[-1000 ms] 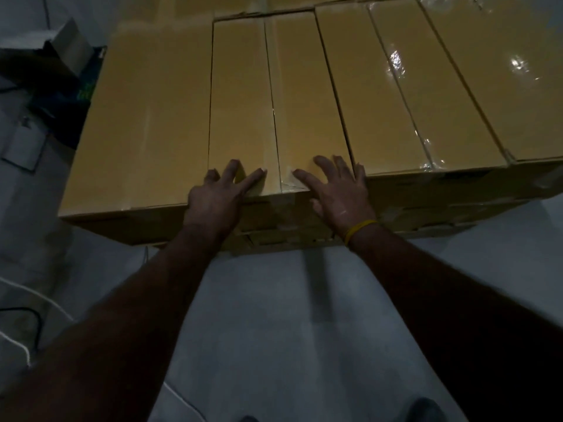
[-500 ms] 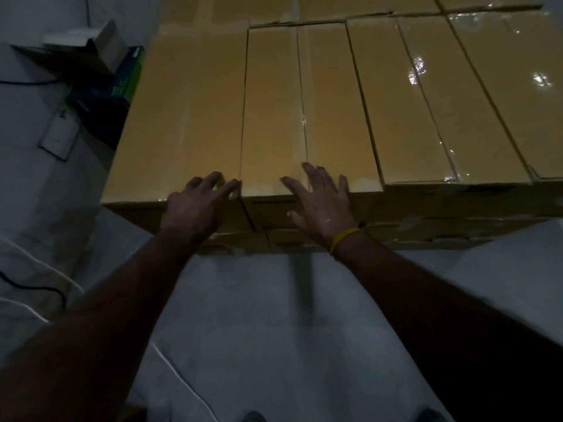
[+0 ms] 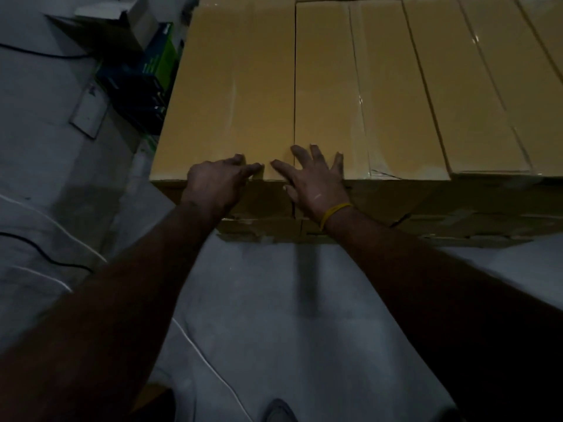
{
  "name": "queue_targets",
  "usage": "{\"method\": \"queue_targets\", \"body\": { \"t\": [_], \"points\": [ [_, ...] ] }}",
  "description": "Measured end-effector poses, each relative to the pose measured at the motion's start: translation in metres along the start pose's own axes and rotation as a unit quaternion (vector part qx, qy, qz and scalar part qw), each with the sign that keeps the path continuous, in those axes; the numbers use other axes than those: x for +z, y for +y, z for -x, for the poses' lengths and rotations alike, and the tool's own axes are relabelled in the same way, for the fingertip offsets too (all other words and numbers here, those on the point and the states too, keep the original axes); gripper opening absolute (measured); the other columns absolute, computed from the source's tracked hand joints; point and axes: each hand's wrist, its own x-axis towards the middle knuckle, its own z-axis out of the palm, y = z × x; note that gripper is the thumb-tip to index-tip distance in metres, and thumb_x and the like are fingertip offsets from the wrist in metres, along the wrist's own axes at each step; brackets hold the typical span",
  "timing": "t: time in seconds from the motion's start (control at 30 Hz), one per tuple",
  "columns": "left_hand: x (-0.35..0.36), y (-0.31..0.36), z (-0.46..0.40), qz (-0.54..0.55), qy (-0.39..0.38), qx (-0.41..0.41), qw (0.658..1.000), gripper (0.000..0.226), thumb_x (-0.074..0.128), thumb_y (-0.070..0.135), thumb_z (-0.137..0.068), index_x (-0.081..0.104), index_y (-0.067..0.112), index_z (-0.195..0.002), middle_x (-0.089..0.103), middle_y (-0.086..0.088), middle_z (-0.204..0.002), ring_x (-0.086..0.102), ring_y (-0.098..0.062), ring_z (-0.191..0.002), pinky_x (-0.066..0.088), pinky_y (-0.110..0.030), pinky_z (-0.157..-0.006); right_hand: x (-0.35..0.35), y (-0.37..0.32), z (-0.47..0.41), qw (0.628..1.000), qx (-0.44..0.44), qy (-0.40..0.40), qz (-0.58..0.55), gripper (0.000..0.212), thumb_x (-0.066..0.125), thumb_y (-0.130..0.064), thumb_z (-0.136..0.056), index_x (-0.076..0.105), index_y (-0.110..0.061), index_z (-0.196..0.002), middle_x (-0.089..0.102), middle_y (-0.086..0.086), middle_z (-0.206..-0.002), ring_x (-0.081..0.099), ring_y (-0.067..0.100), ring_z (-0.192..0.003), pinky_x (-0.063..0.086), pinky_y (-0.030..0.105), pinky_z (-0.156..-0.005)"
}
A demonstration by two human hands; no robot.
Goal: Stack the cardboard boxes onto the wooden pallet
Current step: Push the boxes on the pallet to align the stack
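Compared with a second ago, both hands are shifted leftward: the left hand (image 3: pixel 217 181) is now laid on the near edge of the leftmost box (image 3: pixel 231 95), fingers together, and the right hand (image 3: pixel 315 182), fingers spread, is pressed across the seam to the neighbouring box (image 3: pixel 327 92). Nothing is gripped. The cardboard boxes are seen packed tightly in one row on the stack, so the row is probably being squared up; the wooden pallet cannot be made out beneath.

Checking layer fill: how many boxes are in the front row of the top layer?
4: leftmost box, second box beside it, third box further right, fourth box cut off at the right frame edge. Others behind and beneath are mostly hidden.
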Motion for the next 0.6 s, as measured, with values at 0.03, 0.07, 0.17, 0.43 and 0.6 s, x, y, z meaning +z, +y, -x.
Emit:
{"method": "queue_targets", "body": {
  "t": [0.03, 0.07, 0.17, 0.43, 0.6],
  "points": [
    [0.000, 0.000, -0.001, 0.000, -0.002, 0.000, 1.000, 0.051, 0.040, 0.033, -0.105, 0.022, 0.047, -0.151, 0.038, 0.003, -0.154, 0.065, -0.027, -0.097, 0.055, -0.035, -0.061, 0.001, 0.001, -0.001, 1.000, -0.003, 0.003, -0.007, 0.059, 0.050, -0.034, -0.102, 0.022, -0.044, -0.153, 0.015, 0.004, -0.164, 0.009, 0.037, -0.150, 0.011, 0.074, -0.110],
    [-0.001, 0.000, -0.001, 0.002, -0.003, 0.002, 1.000, 0.052, 0.040, 0.032, -0.105, 0.022, 0.047, -0.151, 0.038, 0.003, -0.155, 0.065, -0.027, -0.099, 0.055, -0.034, -0.062, 0.002, 0.001, -0.001, 1.000, -0.007, 0.007, -0.015, 0.058, 0.050, -0.033, -0.102, 0.024, -0.044, -0.152, 0.017, 0.004, -0.163, 0.009, 0.038, -0.150, 0.010, 0.074, -0.110],
    [-0.003, 0.001, -0.003, 0.003, 0.004, 0.004, 1.000, 0.051, 0.041, 0.030, -0.105, 0.025, 0.045, -0.151, 0.048, 0.001, -0.144, 0.064, -0.027, -0.092, 0.053, -0.033, -0.062, 0.004, 0.005, -0.001, 0.999, -0.015, 0.010, -0.026, 0.055, 0.050, -0.029, -0.102, 0.029, -0.042, -0.152, 0.020, 0.005, -0.162, 0.011, 0.040, -0.149, 0.009, 0.075, -0.109],
    [-0.001, 0.012, -0.014, 0.079, 0.003, -0.043, 0.996, 0.055, 0.051, 0.018, -0.100, 0.037, 0.041, -0.148, 0.056, -0.003, -0.126, 0.061, -0.026, -0.095, 0.050, -0.036, -0.065, 0.004, 0.003, -0.003, 0.999, 0.002, 0.009, -0.038, 0.053, 0.048, -0.026, -0.103, 0.033, -0.041, -0.151, 0.021, 0.004, -0.161, 0.011, 0.035, -0.150, 0.009, 0.073, -0.110],
    [0.012, 0.031, -0.002, 0.145, -0.066, -0.061, 0.985, 0.076, 0.062, 0.024, -0.093, 0.019, 0.039, -0.154, 0.019, -0.007, -0.159, 0.034, -0.049, -0.134, 0.043, -0.059, -0.104, -0.013, 0.013, 0.012, 0.997, -0.021, -0.065, -0.030, 0.068, 0.055, -0.028, -0.100, 0.019, -0.037, -0.157, 0.004, 0.002, -0.167, 0.004, 0.032, -0.152, 0.011, 0.066, -0.117]
  ]
}}
